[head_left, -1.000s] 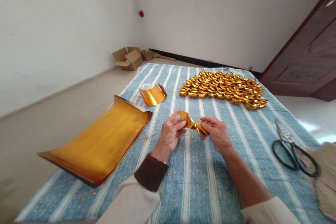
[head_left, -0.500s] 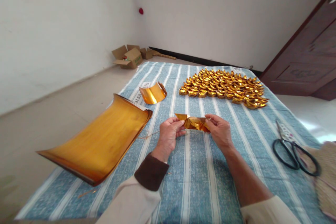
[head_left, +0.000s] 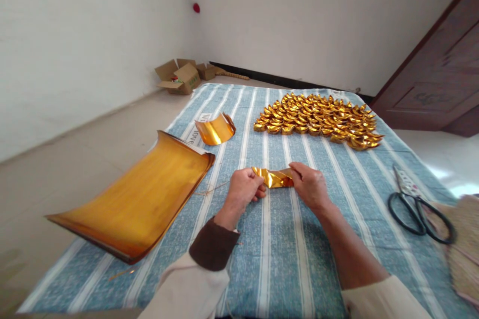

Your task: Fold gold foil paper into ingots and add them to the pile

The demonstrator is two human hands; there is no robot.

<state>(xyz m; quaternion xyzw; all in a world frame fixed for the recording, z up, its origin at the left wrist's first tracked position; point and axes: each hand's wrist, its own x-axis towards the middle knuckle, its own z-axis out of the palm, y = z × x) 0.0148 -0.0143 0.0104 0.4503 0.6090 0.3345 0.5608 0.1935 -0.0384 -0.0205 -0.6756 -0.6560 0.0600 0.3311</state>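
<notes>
A folded strip of gold foil paper (head_left: 274, 178) stretches level between both hands, just above the blue striped cloth (head_left: 277, 254). My left hand (head_left: 244, 189) pinches its left end. Its right end is pinched by my right hand (head_left: 309, 186). To the left lies a curled stack of gold foil sheets (head_left: 142, 199), its near end overhanging the cloth's edge. One smaller curled gold sheet (head_left: 215, 130) rests beyond it. Several finished gold paper ingots (head_left: 320, 119) are packed in rows at the far side of the cloth.
Black-handled scissors (head_left: 415, 202) lie at the right on the cloth, next to a woven straw object (head_left: 464, 254) at the right edge. Open cardboard boxes (head_left: 179, 76) sit on the floor by the far wall. A dark wooden door (head_left: 437, 79) stands at the right.
The foil piece went from tilted and raised to level and lower, near the cloth. Both hands came down slightly and still pinch its ends. The camera tipped downward a little.
</notes>
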